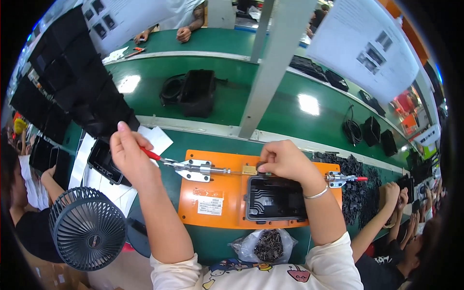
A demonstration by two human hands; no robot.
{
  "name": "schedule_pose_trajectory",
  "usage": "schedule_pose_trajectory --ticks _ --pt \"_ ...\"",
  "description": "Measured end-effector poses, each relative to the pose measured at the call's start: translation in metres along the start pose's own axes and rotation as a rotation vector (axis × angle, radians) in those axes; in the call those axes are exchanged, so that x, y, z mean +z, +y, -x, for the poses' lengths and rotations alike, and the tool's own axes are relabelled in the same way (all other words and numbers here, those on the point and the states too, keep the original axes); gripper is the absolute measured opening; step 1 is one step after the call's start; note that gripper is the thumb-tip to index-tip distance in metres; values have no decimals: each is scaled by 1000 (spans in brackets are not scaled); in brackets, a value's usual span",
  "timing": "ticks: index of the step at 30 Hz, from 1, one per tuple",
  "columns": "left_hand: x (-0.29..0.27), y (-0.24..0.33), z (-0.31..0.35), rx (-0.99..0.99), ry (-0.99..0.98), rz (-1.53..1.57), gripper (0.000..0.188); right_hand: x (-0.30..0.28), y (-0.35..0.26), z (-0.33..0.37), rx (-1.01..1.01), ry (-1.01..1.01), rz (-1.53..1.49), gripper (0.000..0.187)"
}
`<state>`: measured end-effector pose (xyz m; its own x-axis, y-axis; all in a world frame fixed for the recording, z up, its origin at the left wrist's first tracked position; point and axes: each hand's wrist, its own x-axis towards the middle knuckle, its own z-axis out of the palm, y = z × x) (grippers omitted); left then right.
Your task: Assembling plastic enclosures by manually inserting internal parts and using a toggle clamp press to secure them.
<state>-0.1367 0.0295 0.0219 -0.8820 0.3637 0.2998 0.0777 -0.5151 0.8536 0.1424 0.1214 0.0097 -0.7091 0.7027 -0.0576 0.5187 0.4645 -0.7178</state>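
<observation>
An orange fixture plate (232,193) lies on the green bench in front of me. My left hand (129,152) is closed round the red handle (151,153) of a push-type toggle clamp (195,170) at the plate's left end. The clamp's rod points right, toward a small brass block (249,170). My right hand (286,162) pinches a small dark part beside that block, mostly hidden by my fingers. Below it, an open black plastic housing (276,199) sits on the plate. A second toggle clamp (340,179), red-tipped, is at the right end, with neither hand on it.
Loose small black parts (360,193) are heaped right of the plate. A bag of screws (268,244) lies nearest me. A black fan (89,232) and another black housing (104,162) are at left. A metal post (270,72) rises behind the plate, before a green conveyor (232,101). Co-workers sit on both sides.
</observation>
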Motion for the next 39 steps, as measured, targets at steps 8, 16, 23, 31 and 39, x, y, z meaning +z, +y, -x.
schedule_pose_trajectory --ticks 8,16,23,31,39 --pt "-44 -8 -30 409 159 -1370 33 -64 0 79 58 519 -97 27" --pt "44 5 88 506 -916 -596 24 -69 152 223 610 1192 -80 41" --pt "105 -16 191 661 -1404 -931 41 -72 190 212 350 1414 -1429 42" --pt "105 -38 208 610 -1328 -774 27 -116 216 197 169 1546 -1614 44" --pt "103 -41 205 571 -1341 -706 26 -101 88 143 118 1223 -401 34"
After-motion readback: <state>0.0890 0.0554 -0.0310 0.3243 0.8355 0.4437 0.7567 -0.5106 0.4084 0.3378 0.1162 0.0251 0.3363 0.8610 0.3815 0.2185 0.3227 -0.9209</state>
